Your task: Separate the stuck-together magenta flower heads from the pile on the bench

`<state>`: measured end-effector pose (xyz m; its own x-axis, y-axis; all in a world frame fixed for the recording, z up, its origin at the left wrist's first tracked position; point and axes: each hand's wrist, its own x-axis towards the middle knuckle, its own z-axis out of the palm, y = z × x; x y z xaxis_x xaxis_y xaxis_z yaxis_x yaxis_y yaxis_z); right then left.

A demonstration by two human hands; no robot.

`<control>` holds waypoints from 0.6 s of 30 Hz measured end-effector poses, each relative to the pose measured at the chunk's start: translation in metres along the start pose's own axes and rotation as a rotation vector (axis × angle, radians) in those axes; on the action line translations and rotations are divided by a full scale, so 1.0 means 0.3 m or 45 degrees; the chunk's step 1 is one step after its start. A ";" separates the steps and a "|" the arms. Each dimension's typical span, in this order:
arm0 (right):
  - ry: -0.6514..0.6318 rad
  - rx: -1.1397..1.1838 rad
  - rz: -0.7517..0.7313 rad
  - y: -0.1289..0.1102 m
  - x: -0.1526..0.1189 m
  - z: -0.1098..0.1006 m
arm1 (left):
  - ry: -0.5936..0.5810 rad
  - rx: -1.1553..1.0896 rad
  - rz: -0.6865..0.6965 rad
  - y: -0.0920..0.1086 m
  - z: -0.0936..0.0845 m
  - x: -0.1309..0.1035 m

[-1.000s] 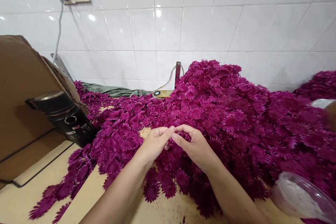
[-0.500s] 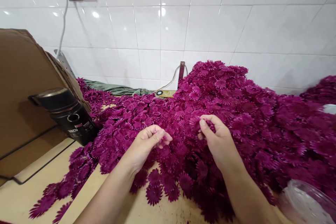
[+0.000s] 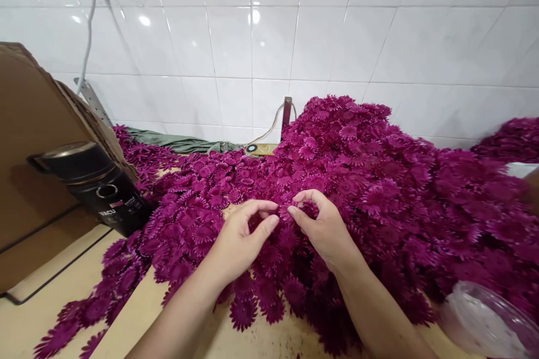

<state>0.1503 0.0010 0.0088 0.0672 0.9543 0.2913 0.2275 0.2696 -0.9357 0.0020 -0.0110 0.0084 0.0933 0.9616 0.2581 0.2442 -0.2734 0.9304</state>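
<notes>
Magenta artificial flower heads with fringed petals lie in a large heap across the table. Above the heap's near middle, my right hand pinches one flower head between thumb and forefinger; it blends into the flowers behind, so its outline is hard to make out. My left hand faces it from close by. Its thumb and forefinger tips stand slightly apart at the flower head's left side, and its other fingers are curled and partly hidden. Loose flower heads lie on the tabletop below the hands.
A black vacuum bottle leans at the left by a cardboard box. A clear plastic tub sits at the front right. Along the tiled wall lie a green cloth and a yellow object with a round dial.
My right hand has moved left with the flower head, towards my left hand. The left thumb and forefinger have parted. The view has shifted slightly right.
</notes>
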 end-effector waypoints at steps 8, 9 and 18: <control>0.082 -0.217 -0.115 0.016 -0.002 0.031 | -0.132 -0.365 -0.212 0.002 0.078 0.014; 0.090 -0.237 -0.120 0.020 -0.001 0.034 | -0.128 -0.414 -0.241 -0.005 0.081 0.016; 0.061 -0.265 -0.151 0.022 0.000 0.010 | 0.181 -0.723 -0.291 -0.017 0.085 0.045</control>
<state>0.1490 0.0031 0.0020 0.0731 0.9088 0.4108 0.4319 0.3424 -0.8344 0.0266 0.0029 0.0006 -0.0396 0.9987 0.0318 -0.3119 -0.0426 0.9492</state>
